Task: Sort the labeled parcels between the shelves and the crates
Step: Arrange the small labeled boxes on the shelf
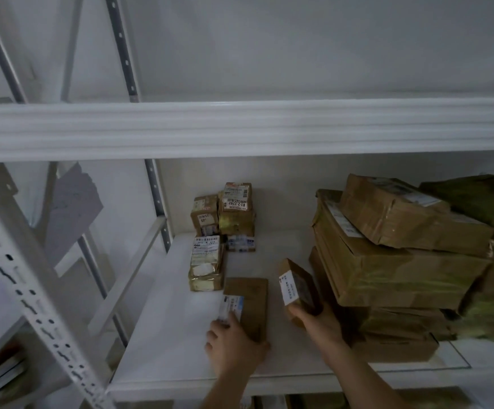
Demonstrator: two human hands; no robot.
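1. Your right hand (319, 317) grips the near end of a small brown parcel (297, 286), fingers curled under it and thumb on its labelled face; the parcel is tilted, its far end raised toward 12 o'clock, just beside the large stack.
2. Your left hand (234, 343) rests on the near left corner of a flat brown parcel (247, 305) lying on the white shelf (166, 335); fingers look fairly straight, pressing on the label area. Whether they pinch the edge, you cannot tell.
3. Both parcels are taped cardboard: judged stiff, light, and somewhat slick where tape covers them. Hold across the short edges, not by the paper label, which may peel.
4. At 11 o'clock from your left hand stands a cluster of small labelled boxes (225, 219).
5. At 2 o'clock from your right hand sits the large stack of cartons (387, 261), unevenly piled and judged heavier; avoid nudging it.
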